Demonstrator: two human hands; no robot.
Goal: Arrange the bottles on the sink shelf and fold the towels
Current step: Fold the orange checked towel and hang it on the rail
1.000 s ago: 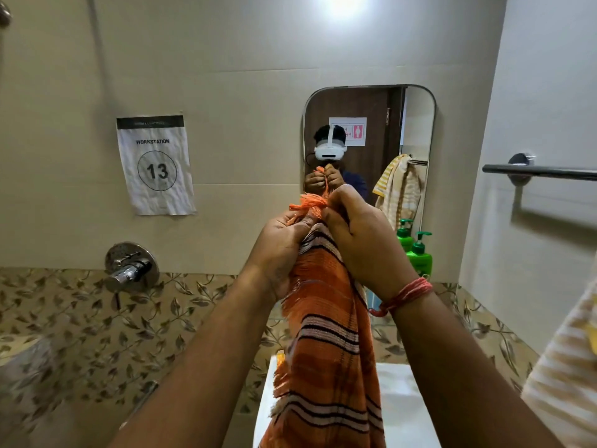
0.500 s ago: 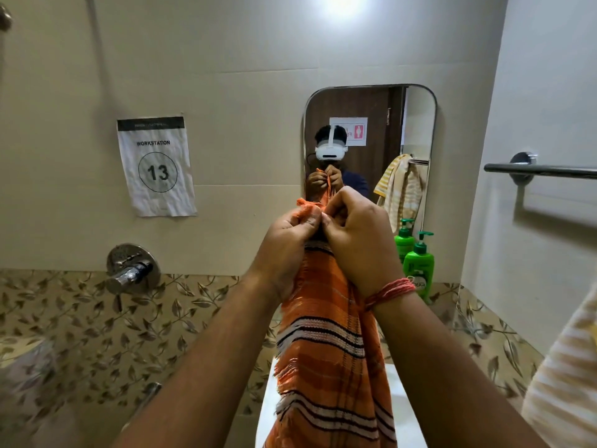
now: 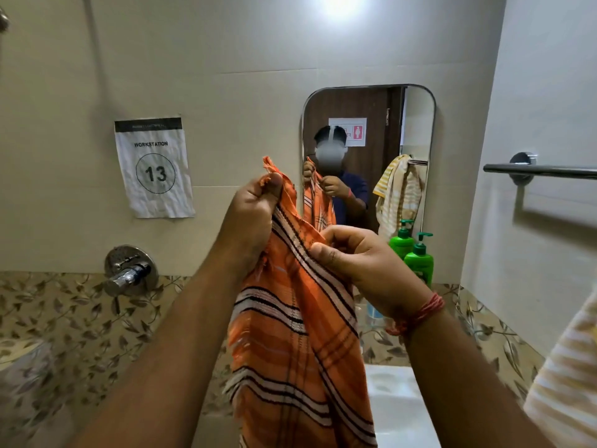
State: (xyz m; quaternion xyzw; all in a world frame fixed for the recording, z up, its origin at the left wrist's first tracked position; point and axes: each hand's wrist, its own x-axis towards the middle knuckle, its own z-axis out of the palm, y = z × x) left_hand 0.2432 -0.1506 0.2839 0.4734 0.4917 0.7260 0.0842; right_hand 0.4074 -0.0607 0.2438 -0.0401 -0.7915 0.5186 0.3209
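An orange towel [image 3: 290,344] with black and white stripes hangs in front of me over the sink. My left hand [image 3: 255,218] grips its fringed top corner, raised beside the mirror. Lower and to the right, my right hand [image 3: 361,260] pinches the towel's edge between thumb and fingers. A green pump bottle [image 3: 419,260] stands on the sink shelf behind my right hand, doubled by its reflection in the mirror. A clear bottle [image 3: 374,313] with a blue label shows partly below my right wrist. A yellow striped towel [image 3: 568,383] hangs at the right edge.
The white sink [image 3: 400,409] lies below the towel. A mirror [image 3: 368,150] is on the wall ahead, a chrome tap [image 3: 129,274] at the left, a metal towel bar [image 3: 542,171] on the right wall. A "Workstation 13" paper [image 3: 153,168] hangs left of the mirror.
My hands were together at the towel's top; now they have parted. The left hand stayed up with the corner and the right slid down and right along the edge.
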